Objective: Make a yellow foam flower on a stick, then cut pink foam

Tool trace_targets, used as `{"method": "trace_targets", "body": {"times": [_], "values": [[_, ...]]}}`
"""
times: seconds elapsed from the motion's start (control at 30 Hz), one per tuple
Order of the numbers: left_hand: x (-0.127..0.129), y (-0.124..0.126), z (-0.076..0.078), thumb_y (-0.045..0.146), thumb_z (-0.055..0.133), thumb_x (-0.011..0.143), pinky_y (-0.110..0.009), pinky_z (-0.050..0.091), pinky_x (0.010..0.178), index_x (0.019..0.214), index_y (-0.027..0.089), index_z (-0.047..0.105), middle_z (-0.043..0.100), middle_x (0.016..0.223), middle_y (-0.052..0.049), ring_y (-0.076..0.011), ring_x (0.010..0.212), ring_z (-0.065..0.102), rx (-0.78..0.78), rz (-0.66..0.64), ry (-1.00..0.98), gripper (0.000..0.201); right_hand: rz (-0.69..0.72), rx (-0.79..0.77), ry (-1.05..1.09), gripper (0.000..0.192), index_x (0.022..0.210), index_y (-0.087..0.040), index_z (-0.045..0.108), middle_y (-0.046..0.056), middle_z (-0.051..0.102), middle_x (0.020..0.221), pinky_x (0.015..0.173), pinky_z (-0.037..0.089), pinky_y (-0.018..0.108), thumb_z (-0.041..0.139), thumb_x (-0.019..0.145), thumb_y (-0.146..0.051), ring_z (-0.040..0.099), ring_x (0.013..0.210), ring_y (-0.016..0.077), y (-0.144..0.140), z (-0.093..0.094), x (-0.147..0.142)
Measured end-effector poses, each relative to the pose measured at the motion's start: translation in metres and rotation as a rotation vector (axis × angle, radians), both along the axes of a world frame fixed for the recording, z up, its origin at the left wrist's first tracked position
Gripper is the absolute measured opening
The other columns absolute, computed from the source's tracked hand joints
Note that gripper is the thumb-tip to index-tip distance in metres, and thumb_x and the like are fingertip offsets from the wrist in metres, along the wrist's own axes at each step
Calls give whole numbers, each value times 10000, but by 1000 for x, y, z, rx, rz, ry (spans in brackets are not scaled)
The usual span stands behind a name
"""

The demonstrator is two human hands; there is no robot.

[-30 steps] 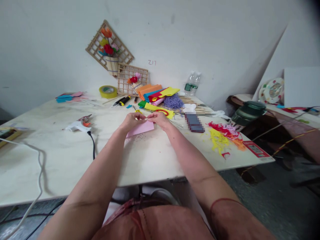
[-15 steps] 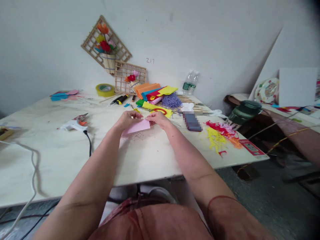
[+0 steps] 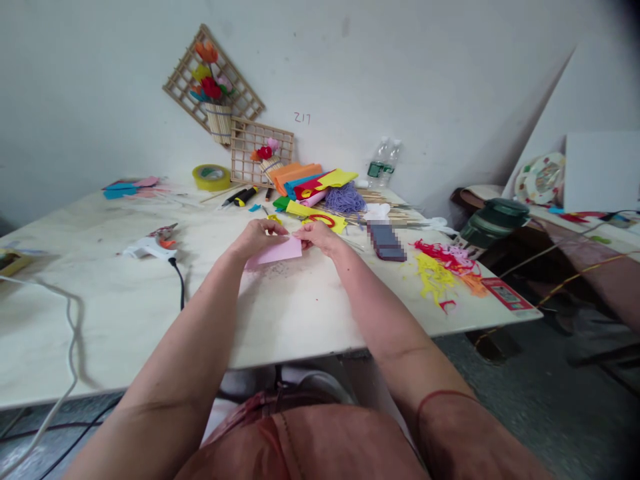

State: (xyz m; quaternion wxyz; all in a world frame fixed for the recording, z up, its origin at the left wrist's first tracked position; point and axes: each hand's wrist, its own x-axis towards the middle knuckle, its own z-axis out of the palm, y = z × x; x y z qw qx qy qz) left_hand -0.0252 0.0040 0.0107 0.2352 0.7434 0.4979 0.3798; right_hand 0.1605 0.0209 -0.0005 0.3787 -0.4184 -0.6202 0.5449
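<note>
Pink felt sheet (image 3: pixel 278 253) lies mid-frame, long axis left-right; left hand (image 3: pixel 256 239) and right hand (image 3: pixel 319 237) both pinch its far edge, fingertips nearly meeting.

Pale pink sheet (image 3: pixel 278 253) pinched between the fingertips of the left hand (image 3: pixel 257 238) and right hand (image 3: pixel 319 237), over a cream, faintly stained table (image 3: pixel 130 313). Just beyond the fingers: yellow felt (image 3: pixel 320 220) with a red ring on it, then a stack of orange, blue, red and yellow sheets (image 3: pixel 313 181) and a lilac yarn bundle (image 3: pixel 346 200). To the right of the right fingers: a dark blue-grey block (image 3: pixel 386 241), then red, yellow, pink and orange scraps (image 3: pixel 443 267). To the left of the left fingers: a white glue gun (image 3: pixel 145 248) with orange trigger and black cord. Far beyond the fingers: a yellow tape roll (image 3: pixel 211 177) and tan lattice frames (image 3: pixel 260 153) bearing red, orange, pink and blue flowers.
</note>
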Motion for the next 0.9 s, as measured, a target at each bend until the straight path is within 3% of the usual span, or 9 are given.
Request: {"method": "trace_targets", "body": {"times": [0.3,0.9], "values": [[3,1,2,341,687,622,-293,394,753,734,199,732,649,730,-55,-199,824,526,204,-27,40,185,14,-72,79,125,641,-111,550,-6,578,531,512,447,188,596,749,-152,531,461,73,0,0,1],[1,5,-1,379,640,677,-269,391,648,721,204,728,651,673,-33,-163,728,525,305,-74,170,201,8,-167,199,47,648,-113,568,0,589,540,511,463,233,588,679,-141,550,477,109,7,-8,-1]]}}
